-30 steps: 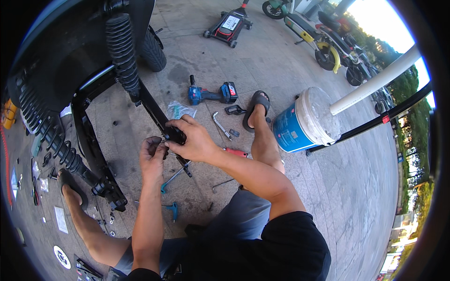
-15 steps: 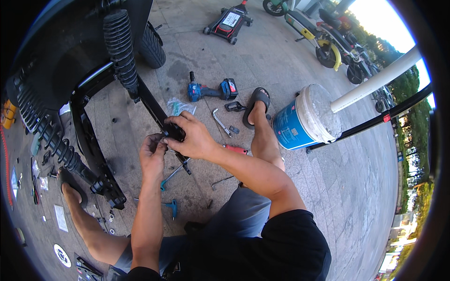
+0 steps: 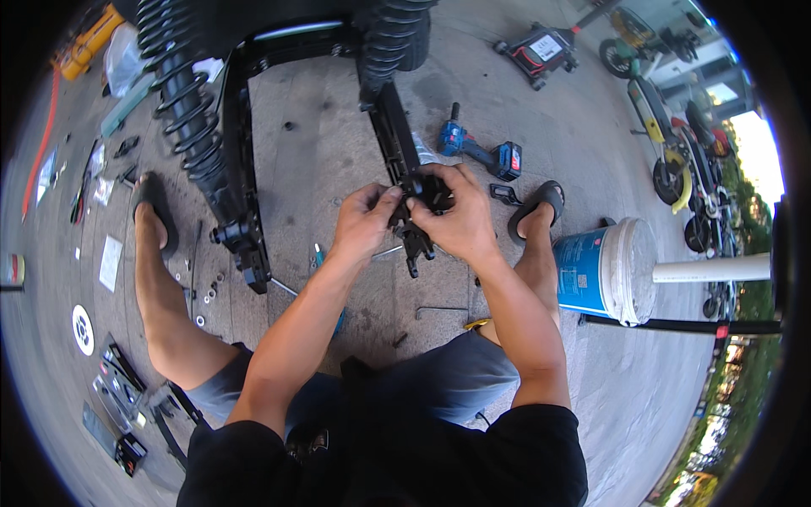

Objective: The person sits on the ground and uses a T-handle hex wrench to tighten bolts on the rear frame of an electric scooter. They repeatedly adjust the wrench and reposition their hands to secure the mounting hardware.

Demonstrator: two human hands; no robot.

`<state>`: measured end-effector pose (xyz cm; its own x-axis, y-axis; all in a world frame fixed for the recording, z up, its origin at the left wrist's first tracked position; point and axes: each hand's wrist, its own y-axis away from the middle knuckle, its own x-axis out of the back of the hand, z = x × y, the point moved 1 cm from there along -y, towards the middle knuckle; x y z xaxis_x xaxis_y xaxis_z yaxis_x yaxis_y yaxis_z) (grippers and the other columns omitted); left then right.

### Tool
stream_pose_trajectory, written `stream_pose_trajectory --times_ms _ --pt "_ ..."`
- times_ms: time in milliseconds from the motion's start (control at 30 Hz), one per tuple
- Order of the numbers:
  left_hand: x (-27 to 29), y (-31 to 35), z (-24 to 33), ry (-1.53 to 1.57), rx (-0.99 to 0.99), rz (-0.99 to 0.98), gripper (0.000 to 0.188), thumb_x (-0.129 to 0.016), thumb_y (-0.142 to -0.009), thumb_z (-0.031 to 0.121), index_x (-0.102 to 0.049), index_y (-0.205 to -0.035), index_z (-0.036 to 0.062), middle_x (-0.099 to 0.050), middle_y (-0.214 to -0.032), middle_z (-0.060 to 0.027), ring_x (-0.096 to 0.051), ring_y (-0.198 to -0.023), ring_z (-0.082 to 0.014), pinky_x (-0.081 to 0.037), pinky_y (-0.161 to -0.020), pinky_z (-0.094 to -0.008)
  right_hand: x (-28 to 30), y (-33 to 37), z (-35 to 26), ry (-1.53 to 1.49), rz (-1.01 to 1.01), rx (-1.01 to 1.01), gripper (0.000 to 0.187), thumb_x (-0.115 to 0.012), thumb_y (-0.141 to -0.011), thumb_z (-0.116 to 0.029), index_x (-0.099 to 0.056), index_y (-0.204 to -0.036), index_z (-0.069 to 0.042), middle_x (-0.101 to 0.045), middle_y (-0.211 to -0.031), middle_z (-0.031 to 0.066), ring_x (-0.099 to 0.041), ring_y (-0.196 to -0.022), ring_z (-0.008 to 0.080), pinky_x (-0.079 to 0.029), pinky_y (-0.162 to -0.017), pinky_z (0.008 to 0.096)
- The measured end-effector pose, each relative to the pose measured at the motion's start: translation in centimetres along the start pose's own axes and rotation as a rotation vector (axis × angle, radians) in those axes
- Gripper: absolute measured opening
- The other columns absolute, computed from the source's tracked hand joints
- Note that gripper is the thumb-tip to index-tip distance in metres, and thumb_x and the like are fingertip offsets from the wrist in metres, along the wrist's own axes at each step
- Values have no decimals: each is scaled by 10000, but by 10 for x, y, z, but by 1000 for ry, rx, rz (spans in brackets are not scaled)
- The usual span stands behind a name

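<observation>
Both hands work at the rear end of the right-hand leg of a black swingarm [image 3: 390, 127]. My right hand [image 3: 460, 215] is closed round a dark, bulky part [image 3: 435, 193] against the leg's outer side; its exact kind is mostly hidden by the fingers. On the inner side, my left hand [image 3: 365, 221] has thumb and fingers pinched together at the leg. Whatever they hold is too small to make out. Below the fingers juts the slotted black end bracket [image 3: 416, 245]. A black coil-spring shock absorber [image 3: 393, 42] rises above this leg, and another shock absorber [image 3: 182, 110] stands at left.
A blue cordless impact wrench [image 3: 481, 152] lies beyond my right hand. A blue-and-white bucket [image 3: 596, 266] stands beside my right leg. A hex key [image 3: 452, 308], washers [image 3: 201, 321] and other tools lie on the paving. Further off are a floor jack [image 3: 538, 52] and parked scooters [image 3: 667, 160].
The view has swung left, so the swingarm now sits nearer the middle. My hands have moved slightly apart, to opposite sides of the leg. The right hand still grips the dark part.
</observation>
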<state>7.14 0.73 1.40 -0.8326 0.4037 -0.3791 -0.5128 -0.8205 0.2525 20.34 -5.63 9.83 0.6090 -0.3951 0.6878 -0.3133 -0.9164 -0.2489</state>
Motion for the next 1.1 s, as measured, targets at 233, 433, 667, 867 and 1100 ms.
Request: stream_pose_trajectory --times_ms 233,433,667,867,1100 --pt "-2 1 1 -40 -175 64 180 -623 -928 155 -634 -891 -22 -628 -733 -34 -547 -643 -95 -451 -571 -260 0 -6 4 -70 -95 -22 370 -768 -749 -54 -634 -1088 8 -609 -1002 78 -648 -827 135 -545 -639 243" --pt "-4 0 -4 134 -61 -15 196 -636 -920 168 -639 -870 -22 -621 -703 -34 -535 -598 -93 -440 -539 -268 -3 -3 5 -71 -102 -28 390 -756 -758 -31 -611 -1115 28 -592 -1041 83 -645 -845 136 -556 -650 240" --pt "-1 4 -4 -19 -85 48 142 -677 -878 116 -634 -875 -20 -620 -706 -25 -528 -610 -86 -425 -536 -262 -4 -3 6 -87 -91 2 386 -746 -758 -9 -599 -1112 38 -583 -1056 80 -635 -850 131 -554 -638 229" --pt "-4 4 -9 31 -107 53 152 -660 -883 130 -637 -871 -19 -619 -716 -27 -519 -633 -81 -420 -548 -266 -6 -3 7 -104 -87 -7 380 -737 -761 -3 -598 -1112 38 -581 -1058 74 -625 -860 122 -558 -638 231" --pt "-3 0 -9 -19 -164 51 186 -666 -879 153 -634 -897 -29 -638 -749 -36 -543 -644 -98 -444 -568 -266 -6 -4 5 -111 -38 -6 377 -767 -722 -56 -643 -1070 21 -611 -924 88 -641 -762 152 -540 -647 264"
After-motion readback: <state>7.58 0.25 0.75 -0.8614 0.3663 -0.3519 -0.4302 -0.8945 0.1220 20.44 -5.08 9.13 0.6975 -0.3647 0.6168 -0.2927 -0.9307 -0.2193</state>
